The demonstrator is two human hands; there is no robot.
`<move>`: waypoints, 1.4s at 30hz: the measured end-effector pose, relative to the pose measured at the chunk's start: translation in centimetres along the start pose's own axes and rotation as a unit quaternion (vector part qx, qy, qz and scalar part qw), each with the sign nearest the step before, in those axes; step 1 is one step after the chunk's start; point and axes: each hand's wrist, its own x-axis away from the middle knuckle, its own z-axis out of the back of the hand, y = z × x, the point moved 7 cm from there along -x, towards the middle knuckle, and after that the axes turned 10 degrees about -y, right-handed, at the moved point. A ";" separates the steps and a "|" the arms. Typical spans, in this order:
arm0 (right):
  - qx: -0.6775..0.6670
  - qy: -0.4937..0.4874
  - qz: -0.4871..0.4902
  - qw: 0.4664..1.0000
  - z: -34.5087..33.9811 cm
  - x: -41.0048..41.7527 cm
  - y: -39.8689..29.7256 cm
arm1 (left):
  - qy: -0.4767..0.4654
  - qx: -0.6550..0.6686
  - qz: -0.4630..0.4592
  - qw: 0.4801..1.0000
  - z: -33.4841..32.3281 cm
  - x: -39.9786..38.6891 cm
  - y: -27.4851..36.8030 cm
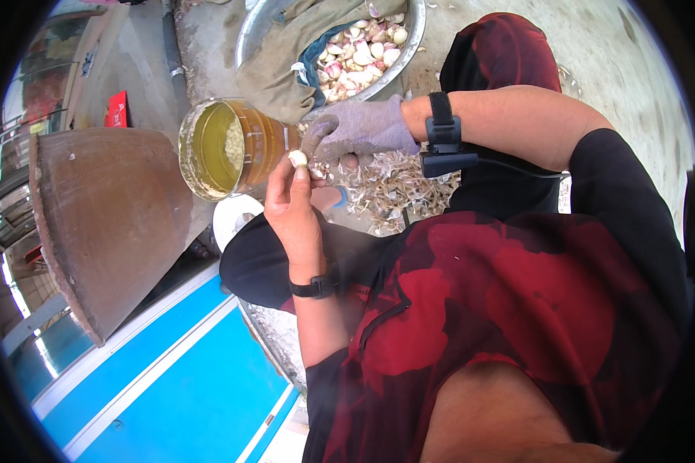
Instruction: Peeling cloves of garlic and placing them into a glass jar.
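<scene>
My bare left hand (296,211) pinches a pale garlic clove (297,158) between thumb and fingertips. Close by its fingers sits a small clump of garlic pieces or skin (321,169); what holds the clump is partly hidden. My right hand (353,133), in a dusty lilac knit glove, is right beside the clove with its fingers bent. Whether it grips anything small is hidden from this angle. Just left of both hands stands a yellowish plastic bucket (262,144) with peeled cloves (234,143) inside. Beneath the hands, a heap of dry garlic skins (405,182) covers the ground.
A metal basin (420,35) beyond my hands holds many unpeeled garlic cloves (362,58), partly under a brown cloth (284,69). To the left are a large brown curved board-like object (116,214) and a blue panel with white strips (179,382). A red packet (117,110) lies farther off.
</scene>
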 end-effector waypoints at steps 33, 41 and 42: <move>0.109 0.011 -0.018 0.994 1.0 1.2 -2.0 | -0.046 -0.312 -0.099 0.944 -1.2 0.8 3.2; 0.078 0.018 -0.020 0.997 1.0 0.6 -0.5 | -0.066 -0.402 -0.131 0.904 -2.5 0.9 3.5; 0.079 0.018 -0.020 0.997 0.8 1.0 -1.0 | -0.058 -0.290 -0.081 0.952 -2.0 0.7 2.6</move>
